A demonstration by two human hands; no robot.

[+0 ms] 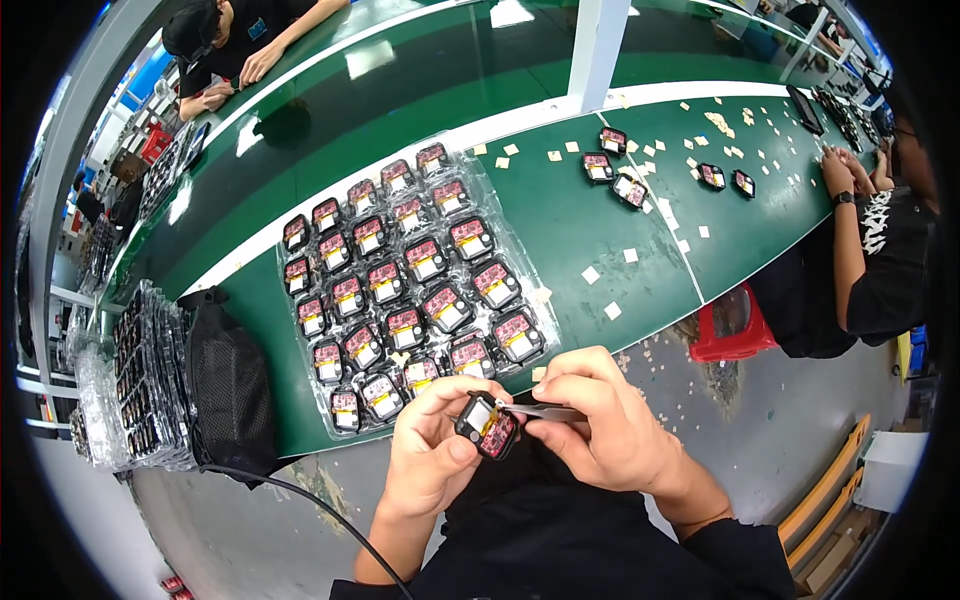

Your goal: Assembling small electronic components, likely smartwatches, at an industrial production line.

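Note:
My left hand is closed round the edges of a small black device housing, tilted so that its red circuit board, white block and yellow strip show. In my right hand is a pair of dark tweezers, pinched between thumb and fingers. The tweezers' tips meet the upper right edge of the housing; whether they grip anything there is too small to tell. Just beyond my hands, a clear plastic tray on the green table holds rows of the same kind of housings.
Several loose housings and small pale square pieces lie on the green table. Stacked filled trays and a black bag stand at the left. A co-worker sits right, near a red stool; another person works across.

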